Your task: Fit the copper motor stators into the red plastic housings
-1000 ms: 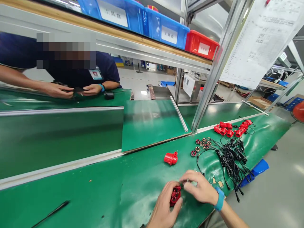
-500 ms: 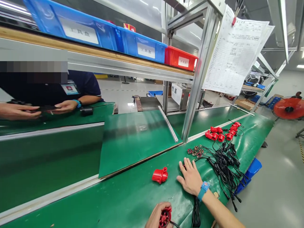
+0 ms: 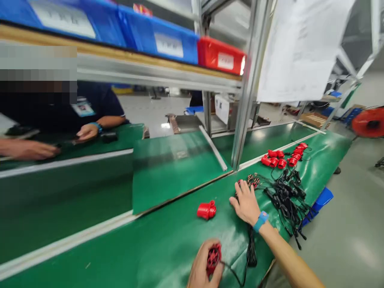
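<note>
In the head view, my left hand (image 3: 200,269) is closed around a red plastic housing (image 3: 218,251) with a round, spoked part set in its mouth. From it a black cable runs to a bundled coil (image 3: 251,250) on the green bench. My right hand (image 3: 246,205) lies palm down with its fingers stretched out, against a group of small round red-and-copper parts (image 3: 254,181). Its fingers hide some of these parts; whether they press on one I cannot tell. Between and beyond my hands, a separate red housing (image 3: 206,210) lies on its side.
Several red housings (image 3: 282,163) and a tangle of black cables (image 3: 288,196) lie to the right on the bench (image 3: 162,244). A metal post (image 3: 244,100) stands at the bench's back edge. Across the bench, a person's hands (image 3: 30,149) work. Blue bins (image 3: 162,30) sit overhead.
The view has shifted a little. My left hand, still holding the red housing, has come up slightly, showing more cable. My right hand has moved a little farther forward, toward the small round parts.
</note>
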A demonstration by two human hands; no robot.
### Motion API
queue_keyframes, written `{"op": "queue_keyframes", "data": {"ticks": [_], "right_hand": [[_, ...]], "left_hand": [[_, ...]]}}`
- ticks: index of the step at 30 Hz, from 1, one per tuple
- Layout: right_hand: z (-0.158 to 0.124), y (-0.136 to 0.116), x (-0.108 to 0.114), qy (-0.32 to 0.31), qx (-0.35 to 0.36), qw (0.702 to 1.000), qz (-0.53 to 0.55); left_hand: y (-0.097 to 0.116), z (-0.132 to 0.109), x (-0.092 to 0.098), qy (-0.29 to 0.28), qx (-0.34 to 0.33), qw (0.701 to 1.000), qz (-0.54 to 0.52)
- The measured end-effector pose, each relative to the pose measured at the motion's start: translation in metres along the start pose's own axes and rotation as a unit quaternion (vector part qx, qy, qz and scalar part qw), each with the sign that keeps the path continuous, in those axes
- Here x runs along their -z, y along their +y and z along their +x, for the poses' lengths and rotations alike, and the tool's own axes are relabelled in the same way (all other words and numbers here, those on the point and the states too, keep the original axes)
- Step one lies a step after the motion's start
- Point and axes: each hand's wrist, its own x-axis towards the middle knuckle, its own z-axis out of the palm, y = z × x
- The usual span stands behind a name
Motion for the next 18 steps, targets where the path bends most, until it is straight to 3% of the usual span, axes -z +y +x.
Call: {"op": "queue_keyframes", "data": {"ticks": [2, 5, 8, 12, 15, 18], "right_hand": [[-0.039, -0.022, 0.011, -0.017, 0.025, 0.995, 0.097], [-0.095, -0.046, 0.02, -0.136, 0.049, 0.966, 0.214], [-0.128, -0.05, 0.014, -0.142, 0.036, 0.956, 0.254], [-0.125, -0.034, 0.01, -0.114, 0.05, 0.961, 0.248], [-0.105, -0.023, 0.021, -0.154, 0.174, 0.959, 0.162], [-0.085, -0.02, 0.034, -0.21, 0.293, 0.933, 0.023]], "left_hand": [[0.009, 0.001, 0.005, -0.035, -0.011, 0.999, 0.001], [0.016, 0.003, 0.008, -0.053, -0.02, 0.998, -0.018], [0.019, 0.003, 0.007, -0.062, -0.019, 0.998, -0.018], [0.024, 0.003, 0.006, -0.069, -0.026, 0.997, -0.014], [0.03, 0.005, 0.008, -0.087, -0.036, 0.995, -0.015], [0.034, 0.006, 0.01, -0.111, -0.039, 0.993, -0.015]]}}
